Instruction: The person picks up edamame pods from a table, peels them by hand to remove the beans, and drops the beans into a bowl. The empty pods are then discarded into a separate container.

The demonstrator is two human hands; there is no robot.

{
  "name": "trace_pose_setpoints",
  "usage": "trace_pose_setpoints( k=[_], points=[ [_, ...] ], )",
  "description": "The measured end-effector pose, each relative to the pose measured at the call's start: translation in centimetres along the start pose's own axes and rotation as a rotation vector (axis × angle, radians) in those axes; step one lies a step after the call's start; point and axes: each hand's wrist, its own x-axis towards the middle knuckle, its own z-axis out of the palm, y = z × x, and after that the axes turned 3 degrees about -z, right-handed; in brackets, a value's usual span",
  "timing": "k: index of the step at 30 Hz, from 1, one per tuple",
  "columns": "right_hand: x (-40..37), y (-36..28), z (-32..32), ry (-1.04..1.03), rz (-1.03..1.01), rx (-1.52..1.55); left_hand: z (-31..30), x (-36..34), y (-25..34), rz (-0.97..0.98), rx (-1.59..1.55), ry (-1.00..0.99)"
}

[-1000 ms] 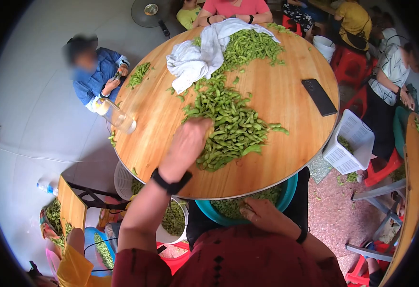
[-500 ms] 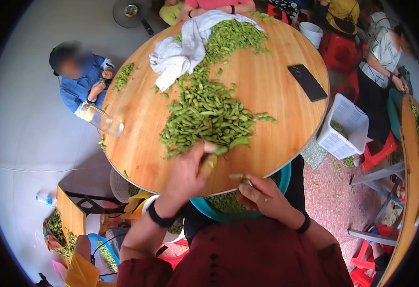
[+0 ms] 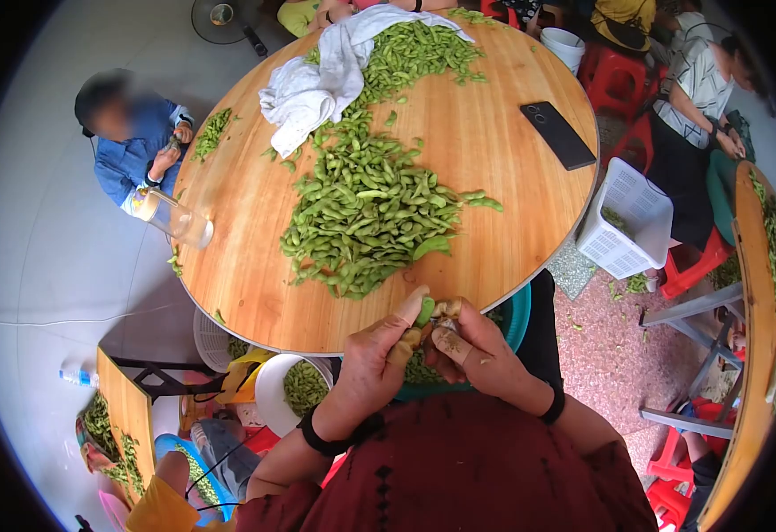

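My left hand [image 3: 372, 356] pinches a green soybean pod [image 3: 425, 309] between thumb and fingers, just off the table's near edge. Right beside it, my right hand [image 3: 485, 355] is closed, its fingertips meeting those of the left. Something small and metallic shows between the right fingers, too little to name. Tan coverings wrap several fingertips on both hands. Beyond them, a heap of green pods [image 3: 361, 208] lies on the round wooden table [image 3: 512, 226]. Beneath my hands is a teal basin [image 3: 519, 321], mostly hidden by them.
A white bucket [image 3: 268, 403] of green beans stands left of the basin. On the table lie a white cloth [image 3: 313, 93], a black phone [image 3: 558, 136] and a clear pitcher [image 3: 184, 223]. A white basket [image 3: 623, 226] stands at right. Other people sit around, one at left in blue.
My left hand has drawn back from the heap towards my right hand, bringing a pod with it. The two hands now meet over the basin. The view has shifted slightly.
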Motion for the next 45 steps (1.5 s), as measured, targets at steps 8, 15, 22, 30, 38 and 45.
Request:
trace_pose_setpoints(
  k=[8,15,22,30,38,45],
  points=[
    [-1.4,-0.2,-0.4,-0.136,0.208,0.226,0.5,-3.2,0.4,-0.084,-0.133,-0.047],
    [-1.2,1.1,-1.1,-0.049,0.412,0.327,2.0,-3.5,-1.1,-0.241,0.024,-0.006],
    [-1.7,-0.4,0.4,-0.034,0.359,-0.057,2.7,-3.1,-1.2,0.136,0.283,0.141],
    [-1.6,4.0,-1.2,-0.027,-0.239,-0.602,2.9,-3.1,-2.2,-0.735,-0.911,0.007],
    [-1.8,3.8,-0.8,0.153,-0.197,-0.629,2.2,-3.7,-0.8,-0.476,-0.261,-0.06],
    [-1.1,4.6,-0.6,0.143,-0.449,-0.832,1.8,-3.8,-0.1,-0.066,0.195,-0.047]
  ],
)
